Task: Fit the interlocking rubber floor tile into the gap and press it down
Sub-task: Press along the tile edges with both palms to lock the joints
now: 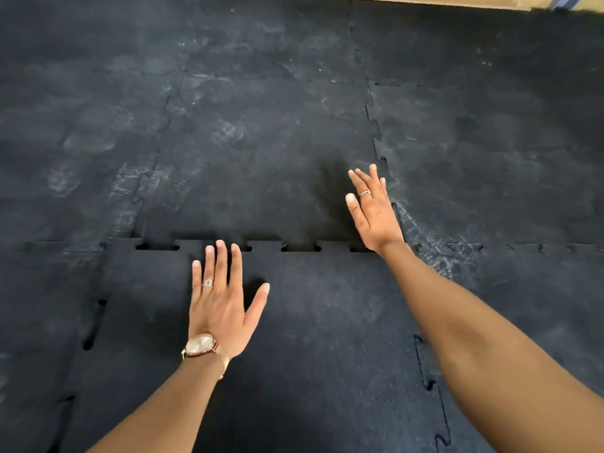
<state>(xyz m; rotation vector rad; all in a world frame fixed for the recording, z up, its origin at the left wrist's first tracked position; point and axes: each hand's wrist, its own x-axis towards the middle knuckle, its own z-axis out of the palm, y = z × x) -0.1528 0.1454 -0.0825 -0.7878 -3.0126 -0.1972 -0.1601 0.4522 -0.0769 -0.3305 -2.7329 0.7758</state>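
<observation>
Tile (pixel 310 338): black rubber, puzzle-cut edges, lying in the near centre of the floor (pixel 98 93) among matching black tiles. Its far edge meets the next tile along a toothed seam (pixel 294 247); dark slots show between several teeth there, so the joint is not fully closed. Open slots also show along its left edge (pixel 93 325). The right edge (pixel 431 387) shows a thinner line.

Left hand (pixel 219 308): palm down, flat on the tile near its far edge, fingers (pixel 221 259) straight and spread apart, tips reaching the seam, thumb out to the right. Ring on one finger; watch (pixel 201 346) with a pale round face on the wrist.

Right hand (pixel 374 210): beyond the seam, over the far tile near its right-hand joint, edge-on, fingers extended and slightly apart, holding nothing. Cannot tell whether it touches the rubber. Ring on one finger.

Surrounding tiles: scuffed with pale marks. Strip of tan surface (pixel 425 0) at the top edge.
</observation>
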